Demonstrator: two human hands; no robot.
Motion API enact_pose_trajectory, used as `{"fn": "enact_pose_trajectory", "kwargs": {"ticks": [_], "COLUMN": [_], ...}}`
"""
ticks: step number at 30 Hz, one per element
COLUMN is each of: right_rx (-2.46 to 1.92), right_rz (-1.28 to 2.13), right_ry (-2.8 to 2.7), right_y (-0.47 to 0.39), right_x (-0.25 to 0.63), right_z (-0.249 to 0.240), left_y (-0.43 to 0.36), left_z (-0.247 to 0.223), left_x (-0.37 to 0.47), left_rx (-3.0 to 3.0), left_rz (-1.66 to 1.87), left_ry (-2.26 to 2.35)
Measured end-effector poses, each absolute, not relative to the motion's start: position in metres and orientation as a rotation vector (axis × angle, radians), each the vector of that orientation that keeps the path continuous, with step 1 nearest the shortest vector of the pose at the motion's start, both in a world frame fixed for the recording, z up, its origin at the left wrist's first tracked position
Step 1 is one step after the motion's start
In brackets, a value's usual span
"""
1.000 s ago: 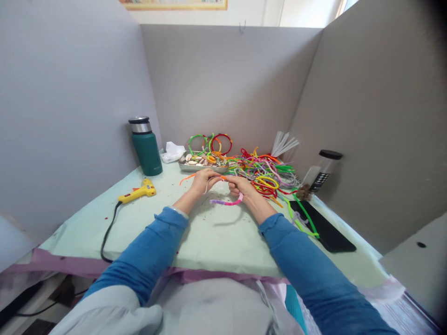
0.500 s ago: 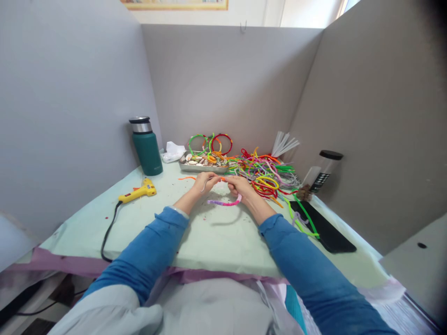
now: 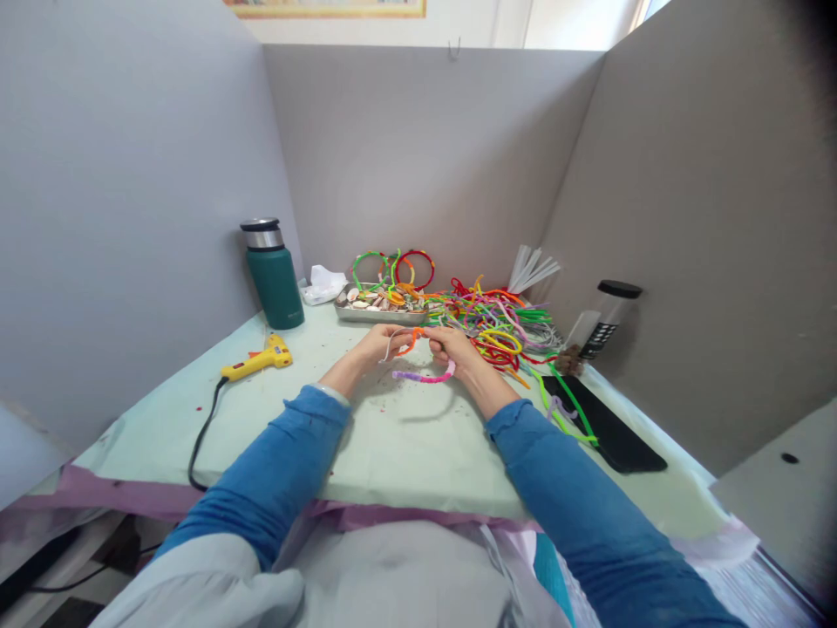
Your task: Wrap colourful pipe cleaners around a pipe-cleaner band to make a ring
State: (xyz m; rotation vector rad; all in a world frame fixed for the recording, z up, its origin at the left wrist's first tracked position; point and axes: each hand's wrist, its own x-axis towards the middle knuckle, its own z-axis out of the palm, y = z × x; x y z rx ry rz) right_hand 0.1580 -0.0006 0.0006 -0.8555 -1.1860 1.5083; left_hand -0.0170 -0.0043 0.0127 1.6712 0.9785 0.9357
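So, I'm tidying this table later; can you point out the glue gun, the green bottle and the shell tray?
Glue gun [image 3: 254, 362]: head view, yellow body.
Green bottle [image 3: 275, 288]: head view, body.
Shell tray [image 3: 381, 317]: head view, front rim.

The head camera is mounted on my head and looks forward and down from above my lap [image 3: 405, 576]. Its line of sight runs over my forearms [image 3: 268, 471] to the tabletop [image 3: 418, 462]. My left hand [image 3: 379, 345] and right hand [image 3: 451, 349] lie near mid-frame, within arm's reach of the lens. The back panel [image 3: 425, 157] faces the lens beyond them; the left panel [image 3: 131, 201] and right panel [image 3: 706, 227] flank the wide field. The upper margin admits a strip of wall [image 3: 458, 22].
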Motion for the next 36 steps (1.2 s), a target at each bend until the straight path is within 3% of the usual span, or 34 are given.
{"fn": "enact_pose_trajectory", "kwargs": {"ticks": [8,20,36], "right_rx": [-0.93,-0.981,-1.011], "right_rz": [1.463,1.404,1.422], "right_ry": [-1.208,-1.309,-1.299], "right_y": [0.0,0.0,-0.005], "right_x": [0.16,0.158,0.153], "right_z": [-0.001,-0.006,0.0], "left_y": [0.01,0.016,0.004], "left_z": [0.01,0.003,0.007], "left_x": [-0.023,-0.02,-0.02], "left_rx": [1.834,2.011,2.606], "left_rz": [1.23,1.052,0.91], "left_ry": [1.157,1.026,1.294]}}
